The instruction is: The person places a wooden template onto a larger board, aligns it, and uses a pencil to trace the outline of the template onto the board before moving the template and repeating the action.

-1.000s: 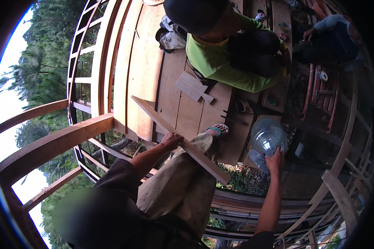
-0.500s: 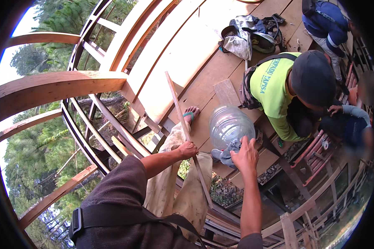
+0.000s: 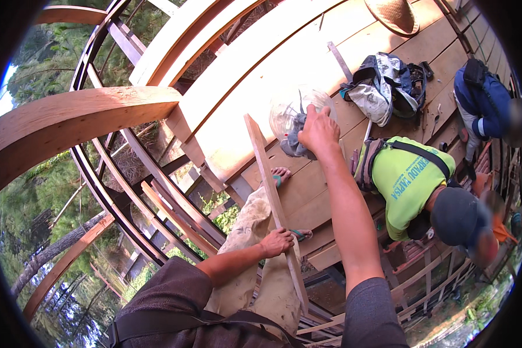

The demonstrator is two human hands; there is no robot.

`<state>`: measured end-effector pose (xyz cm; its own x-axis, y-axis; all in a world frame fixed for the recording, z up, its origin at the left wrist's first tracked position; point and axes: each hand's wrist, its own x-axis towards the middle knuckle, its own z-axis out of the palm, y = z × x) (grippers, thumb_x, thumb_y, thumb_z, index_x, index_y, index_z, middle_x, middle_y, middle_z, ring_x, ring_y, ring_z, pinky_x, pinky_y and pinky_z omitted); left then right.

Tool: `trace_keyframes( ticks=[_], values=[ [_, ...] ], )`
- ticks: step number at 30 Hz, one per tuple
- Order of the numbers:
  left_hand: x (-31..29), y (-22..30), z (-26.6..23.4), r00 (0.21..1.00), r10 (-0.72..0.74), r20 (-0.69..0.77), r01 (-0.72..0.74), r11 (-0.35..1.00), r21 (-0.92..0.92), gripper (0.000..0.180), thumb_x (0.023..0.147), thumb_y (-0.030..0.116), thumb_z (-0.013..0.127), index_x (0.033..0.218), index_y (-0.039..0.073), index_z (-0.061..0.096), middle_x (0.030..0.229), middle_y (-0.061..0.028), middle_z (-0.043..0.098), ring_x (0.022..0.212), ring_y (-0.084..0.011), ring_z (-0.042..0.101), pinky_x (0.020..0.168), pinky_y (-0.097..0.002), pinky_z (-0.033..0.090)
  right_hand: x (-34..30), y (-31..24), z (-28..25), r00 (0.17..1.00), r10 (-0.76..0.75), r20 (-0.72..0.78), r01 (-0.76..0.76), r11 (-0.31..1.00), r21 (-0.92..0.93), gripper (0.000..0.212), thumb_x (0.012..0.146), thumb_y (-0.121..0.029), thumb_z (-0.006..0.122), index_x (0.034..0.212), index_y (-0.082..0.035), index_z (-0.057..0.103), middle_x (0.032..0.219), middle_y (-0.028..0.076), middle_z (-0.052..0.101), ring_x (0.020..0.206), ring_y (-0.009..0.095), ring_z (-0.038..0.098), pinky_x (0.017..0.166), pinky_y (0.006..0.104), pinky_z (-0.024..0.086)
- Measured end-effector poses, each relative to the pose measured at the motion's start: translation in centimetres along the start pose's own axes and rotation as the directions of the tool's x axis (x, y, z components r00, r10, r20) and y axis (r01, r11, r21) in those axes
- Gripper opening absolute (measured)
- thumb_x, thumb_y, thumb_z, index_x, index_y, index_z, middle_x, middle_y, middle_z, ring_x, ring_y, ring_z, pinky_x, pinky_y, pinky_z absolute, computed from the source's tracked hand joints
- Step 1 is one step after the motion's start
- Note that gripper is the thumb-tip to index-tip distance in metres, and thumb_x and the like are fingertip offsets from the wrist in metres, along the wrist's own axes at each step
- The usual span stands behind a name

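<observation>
My left hand (image 3: 276, 242) is wrapped around a long, narrow wooden strip (image 3: 266, 171), which slants across in front of my legs. Out ahead, my right hand (image 3: 320, 132) is closed on a grey cloth (image 3: 296, 146) at the near end of a large clear plastic water jug (image 3: 281, 115). The jug is over the wooden planks; whether it rests on them I cannot tell. The neck of the jug is hidden by the cloth and my fingers.
A person in a bright yellow-green shirt (image 3: 409, 177) crouches at the right, and another in blue (image 3: 487, 101) bends beyond. A bag bundle (image 3: 388, 90) and a woven hat (image 3: 395, 16) lie on the planks (image 3: 325, 209). Curved beams (image 3: 87, 113) and open gaps stand at the left.
My right hand has carried the jug and cloth forward and to the left, away from the crouching person. My left hand, still around the strip, sits lower in view.
</observation>
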<state>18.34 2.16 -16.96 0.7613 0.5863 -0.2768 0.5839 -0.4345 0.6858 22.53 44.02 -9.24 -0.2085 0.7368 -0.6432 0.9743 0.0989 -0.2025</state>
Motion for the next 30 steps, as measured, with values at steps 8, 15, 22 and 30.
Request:
trace_keyframes(
  ticks=[8,15,22,30],
  values=[
    [1.0,-1.0,-1.3,0.996,0.026,0.091,-0.019,0.997,-0.072,0.012,0.085,0.019,0.066,0.095,0.015,0.069,0.099,-0.0002,0.065,0.110,-0.0189,0.059,0.101,-0.0369,0.043,5.3,-4.7,-3.1,0.999,-0.025,-0.036,0.024,1.000,-0.018,0.069,0.091,-0.055,0.076,0.139,-0.008,0.059,0.136,0.024,0.060,0.119,0.037,0.070,0.097,0.0454,0.058],
    [1.3,-1.7,-0.5,0.978,0.133,0.161,-0.120,0.989,-0.087,0.017,0.086,0.021,0.064,0.101,0.014,0.069,0.101,-0.0020,0.066,0.112,-0.0203,0.059,0.102,-0.0383,0.043,-2.7,-0.6,-0.7,0.828,-0.127,-0.546,0.231,0.965,0.125,0.102,0.084,-0.073,0.073,0.163,-0.017,0.041,0.154,0.026,0.047,0.142,0.045,0.047,0.115,0.0612,0.039],
    [3.2,-2.0,3.0,0.916,0.242,0.319,-0.242,0.969,-0.041,0.018,0.090,0.019,0.059,0.103,0.009,0.067,0.104,-0.0093,0.068,0.115,-0.0252,0.064,0.112,-0.0446,0.042,-26.9,14.9,15.1,0.904,0.250,-0.347,-0.042,0.860,0.508,0.074,0.094,-0.046,0.074,0.157,-0.015,0.051,0.152,0.022,0.052,0.140,0.041,0.050,0.116,0.0547,0.038],
    [14.7,1.3,7.3,0.839,0.157,0.521,-0.156,0.987,-0.047,0.025,0.086,0.021,0.081,0.100,0.006,0.067,0.094,-0.0139,0.071,0.095,-0.0384,0.071,0.087,-0.0490,0.056,-65.6,34.7,38.6,0.322,0.939,0.123,-0.566,0.087,0.820,0.051,0.106,-0.038,0.065,0.144,-0.004,0.059,0.136,0.023,0.066,0.124,0.040,0.065,0.104,0.0476,0.051]
  ],
)
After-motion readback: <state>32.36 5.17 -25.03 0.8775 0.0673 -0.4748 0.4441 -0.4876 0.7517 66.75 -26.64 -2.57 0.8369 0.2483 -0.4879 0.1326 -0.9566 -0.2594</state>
